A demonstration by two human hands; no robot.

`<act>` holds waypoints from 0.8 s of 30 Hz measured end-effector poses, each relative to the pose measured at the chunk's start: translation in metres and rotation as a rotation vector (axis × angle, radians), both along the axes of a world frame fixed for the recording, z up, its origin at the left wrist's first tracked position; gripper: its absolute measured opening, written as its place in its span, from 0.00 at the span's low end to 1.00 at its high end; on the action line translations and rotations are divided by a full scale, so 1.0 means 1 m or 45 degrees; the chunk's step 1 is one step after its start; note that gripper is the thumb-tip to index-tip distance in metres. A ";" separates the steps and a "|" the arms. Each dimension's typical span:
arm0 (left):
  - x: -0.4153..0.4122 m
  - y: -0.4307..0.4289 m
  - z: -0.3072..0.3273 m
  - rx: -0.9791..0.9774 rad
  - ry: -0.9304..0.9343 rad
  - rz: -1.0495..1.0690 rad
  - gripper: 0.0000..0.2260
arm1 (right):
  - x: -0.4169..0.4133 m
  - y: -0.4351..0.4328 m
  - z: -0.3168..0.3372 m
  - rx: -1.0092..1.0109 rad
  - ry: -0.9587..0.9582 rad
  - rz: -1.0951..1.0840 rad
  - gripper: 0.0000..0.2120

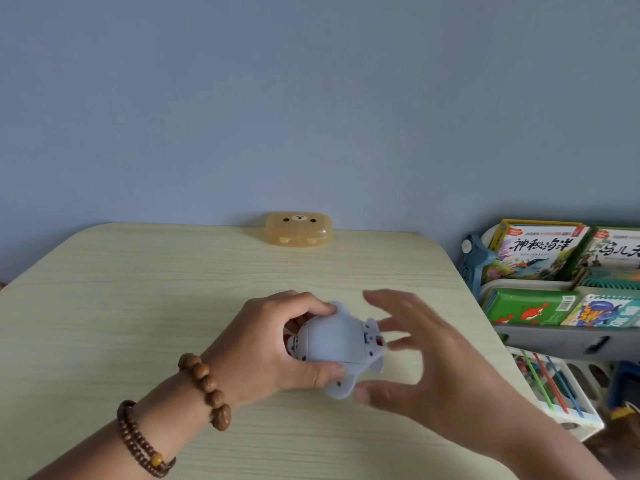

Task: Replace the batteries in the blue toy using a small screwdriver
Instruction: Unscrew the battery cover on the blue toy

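Note:
The blue toy (pixel 334 344), a small pale-blue plastic animal with fins, sits at the middle of the light wooden table (pixel 138 306). My left hand (pixel 273 344) grips it from the left, fingers over its top and thumb along its near side. My right hand (pixel 415 362) hovers just right of the toy with fingers spread and straight, blurred, its thumb close to the near fin. A translucent orange bear-face box (pixel 299 229) lies at the table's far edge. No screwdriver or batteries are in view.
A blue-grey wall rises behind the table. To the right stands a rack of children's books (pixel 554 268), with a white slotted bin of coloured sticks (pixel 554 389) below it. The table's right edge curves close to the rack.

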State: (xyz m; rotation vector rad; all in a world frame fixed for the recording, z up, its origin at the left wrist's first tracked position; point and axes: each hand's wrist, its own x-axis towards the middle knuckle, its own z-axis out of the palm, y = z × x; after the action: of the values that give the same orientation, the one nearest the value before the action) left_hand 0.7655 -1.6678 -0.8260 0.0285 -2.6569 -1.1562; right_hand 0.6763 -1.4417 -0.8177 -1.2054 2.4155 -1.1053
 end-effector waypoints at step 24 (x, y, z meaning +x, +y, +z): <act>-0.026 0.075 0.050 -0.646 -0.360 0.431 0.15 | 0.002 -0.023 0.002 -0.227 -0.006 -0.060 0.27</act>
State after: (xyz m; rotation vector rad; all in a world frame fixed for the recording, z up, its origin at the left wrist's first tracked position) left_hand 0.7397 -1.5924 -0.7757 0.5614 -2.9509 -0.3809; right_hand 0.6783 -1.4649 -0.8156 -1.2005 2.3958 -1.3611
